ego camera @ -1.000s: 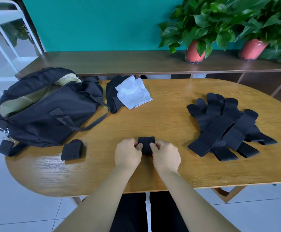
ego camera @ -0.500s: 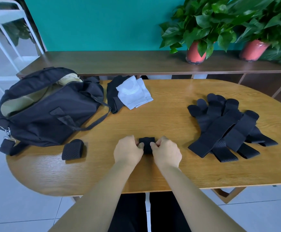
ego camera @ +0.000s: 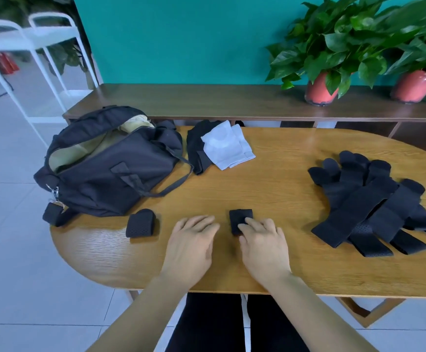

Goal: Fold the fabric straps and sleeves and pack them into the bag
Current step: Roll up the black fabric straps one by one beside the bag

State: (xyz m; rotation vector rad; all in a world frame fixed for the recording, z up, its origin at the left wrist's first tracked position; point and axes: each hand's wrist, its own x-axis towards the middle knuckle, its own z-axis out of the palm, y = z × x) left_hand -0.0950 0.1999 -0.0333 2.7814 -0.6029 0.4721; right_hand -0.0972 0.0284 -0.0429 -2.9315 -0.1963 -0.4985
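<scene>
A small folded black strap lies on the wooden table in front of me. My right hand rests its straight fingertips on the strap's near edge. My left hand lies flat on the table just left of the strap, touching nothing else. Another folded black strap sits further left, by the open black bag with a pale lining. A pile of unfolded black straps is spread at the right. White sleeves lie over black sleeves behind the bag.
A dark wooden sideboard runs behind the table with two potted plants in red pots. A white metal rack stands at the far left on the tiled floor. The bag's strap loop trails onto the table.
Both hands were pinching the small strap together; now they have let go. The left hand has moved off to the left and flattened, the right keeps fingertips on the strap.
</scene>
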